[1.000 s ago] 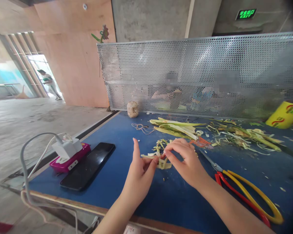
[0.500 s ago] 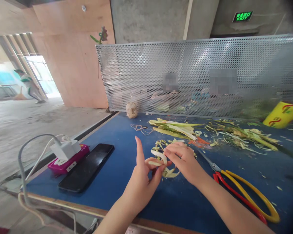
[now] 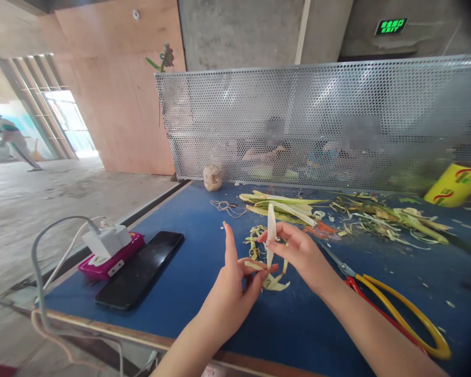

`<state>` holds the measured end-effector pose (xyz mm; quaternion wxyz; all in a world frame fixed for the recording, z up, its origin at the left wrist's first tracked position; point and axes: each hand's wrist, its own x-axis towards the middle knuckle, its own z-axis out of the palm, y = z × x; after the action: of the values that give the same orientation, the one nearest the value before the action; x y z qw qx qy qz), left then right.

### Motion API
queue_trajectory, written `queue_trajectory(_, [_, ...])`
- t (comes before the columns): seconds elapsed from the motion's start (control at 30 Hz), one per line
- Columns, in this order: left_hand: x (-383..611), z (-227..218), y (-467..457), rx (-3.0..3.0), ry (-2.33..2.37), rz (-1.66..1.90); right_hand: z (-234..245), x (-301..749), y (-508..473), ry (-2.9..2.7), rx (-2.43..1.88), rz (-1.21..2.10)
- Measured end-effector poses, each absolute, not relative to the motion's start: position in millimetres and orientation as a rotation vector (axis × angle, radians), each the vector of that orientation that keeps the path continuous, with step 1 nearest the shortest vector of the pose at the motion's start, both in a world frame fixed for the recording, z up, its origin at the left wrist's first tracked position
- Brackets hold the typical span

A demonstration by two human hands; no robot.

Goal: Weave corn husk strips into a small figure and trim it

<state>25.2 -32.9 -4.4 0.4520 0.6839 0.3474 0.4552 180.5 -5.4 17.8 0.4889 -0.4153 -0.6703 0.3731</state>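
Over the blue table [image 3: 204, 220], both of my hands work one small piece woven from pale leaf strips [image 3: 270, 264]. My left hand [image 3: 235, 285] pinches its lower part between thumb and middle finger, the forefinger sticking straight up. My right hand [image 3: 298, 254] pinches a pale strip [image 3: 271, 225] that stands upright from the piece. Loose ends of the strips hang below my fingers onto the table.
Yellow and red scissors [image 3: 392, 309] lie right of my right arm. Leaf strips and scraps [image 3: 290, 207] are piled behind. A black phone [image 3: 141, 269] and a pink power strip with a white charger [image 3: 110, 246] sit left. A perforated metal screen [image 3: 317, 120] with people behind it closes the far edge.
My right hand has pulled one strip up from lying flat to standing upright. Both hands have lifted slightly off the table. A person in the far left doorway has walked left.
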Motion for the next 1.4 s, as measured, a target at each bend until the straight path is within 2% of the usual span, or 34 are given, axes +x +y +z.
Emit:
queue_trajectory(0.13, [23.5,-6.1,-27.9,1.508,0.898,1.112,17.3,182.2,-5.4,-1.636,-0.863,0.83])
queue_trajectory(0.3, [23.7,-0.7,-28.1,1.257,0.894,1.168,14.8,182.2,-9.2,-2.012,-0.964,0.324])
queue_trajectory(0.4, [23.7,2.2,-27.8,1.21,0.898,1.148,16.6,181.8,-14.4,-2.176,-1.051,0.153])
queue_trajectory(0.63, [21.6,-1.9,-21.2,1.197,0.869,1.132,22.5,185.2,-20.5,-2.243,-0.968,0.204])
queue_trajectory(0.97, [22.9,-0.4,-19.5,1.055,0.873,1.181,14.8,182.8,-13.7,-2.221,-1.018,0.102])
queue_trajectory(1.4, [21.1,1.7,-19.9,1.023,0.901,1.16,17.7,183.5,-13.2,-2.059,-0.945,0.508])
